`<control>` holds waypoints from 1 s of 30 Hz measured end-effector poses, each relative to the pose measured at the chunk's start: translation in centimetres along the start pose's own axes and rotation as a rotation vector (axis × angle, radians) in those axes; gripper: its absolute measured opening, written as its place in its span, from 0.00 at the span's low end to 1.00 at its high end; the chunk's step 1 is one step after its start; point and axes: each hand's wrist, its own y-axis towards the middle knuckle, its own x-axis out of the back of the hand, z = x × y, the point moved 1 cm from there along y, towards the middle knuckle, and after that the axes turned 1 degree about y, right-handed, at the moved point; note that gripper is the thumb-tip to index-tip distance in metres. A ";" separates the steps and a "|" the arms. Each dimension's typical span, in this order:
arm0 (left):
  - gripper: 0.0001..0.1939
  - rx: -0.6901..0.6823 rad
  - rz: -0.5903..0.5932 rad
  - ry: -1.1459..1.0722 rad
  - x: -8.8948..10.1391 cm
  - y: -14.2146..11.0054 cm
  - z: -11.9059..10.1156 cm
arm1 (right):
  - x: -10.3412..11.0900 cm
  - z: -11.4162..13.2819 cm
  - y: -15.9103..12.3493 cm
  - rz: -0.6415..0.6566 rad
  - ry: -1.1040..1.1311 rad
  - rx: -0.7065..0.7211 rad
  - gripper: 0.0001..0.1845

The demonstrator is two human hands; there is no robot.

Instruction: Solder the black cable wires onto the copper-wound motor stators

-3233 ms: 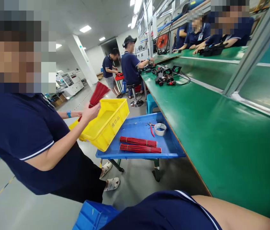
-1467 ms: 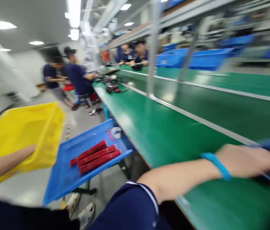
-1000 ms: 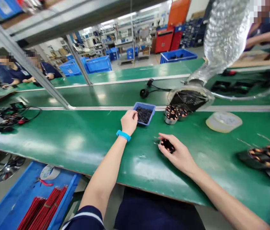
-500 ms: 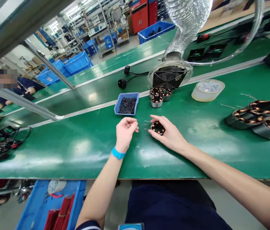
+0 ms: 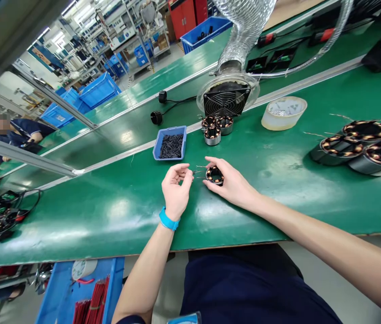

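Observation:
My right hand (image 5: pixel 233 182) wraps its thumb and fingers around a small motor stator (image 5: pixel 215 175) with copper windings, standing on the green bench. Thin lead wires stick out from the stator's left side toward my other hand. My left hand (image 5: pixel 177 186), with a blue wristband, pinches a tiny black sleeve (image 5: pixel 194 172) between thumb and forefinger at the end of one wire. Whether the sleeve is around the wire or only beside it, I cannot tell. Just beyond my left hand sits a blue tray (image 5: pixel 156 150) full of short black sleeves.
Three stators (image 5: pixel 212 135) stand before a black fan (image 5: pixel 226 102) on a foil duct (image 5: pixel 241 31). An oval white tub (image 5: pixel 280 120) and larger stators (image 5: pixel 341 150) are to the right. Below the bench, a blue bin (image 5: pixel 58 288) holds red wire bundles. Another person (image 5: pixel 24 130) sits far left.
My left fingertips have come up to the wire ends, with a black sleeve now visible in the pinch. The right hand keeps its hold on the stator. The whole view has shifted slightly.

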 end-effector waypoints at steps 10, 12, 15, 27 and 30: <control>0.10 -0.116 0.008 0.085 -0.2 -0.3 0.2 | -0.1 0.1 0.0 0.003 0.004 -0.014 0.31; 0.09 -0.152 0.010 0.117 -0.2 -0.4 0.2 | -0.1 0.1 0.0 0.005 0.006 -0.018 0.32; 0.08 -0.176 0.015 0.154 -0.3 -0.5 0.2 | -0.1 0.1 0.1 0.006 0.008 -0.017 0.31; 0.08 -0.212 -0.091 0.164 0.1 -0.8 0.1 | -0.1 0.3 0.0 0.007 -0.004 -0.001 0.31; 0.08 -0.210 -0.055 0.166 -0.7 -0.8 0.3 | -0.1 0.2 0.2 0.002 -0.016 -0.009 0.31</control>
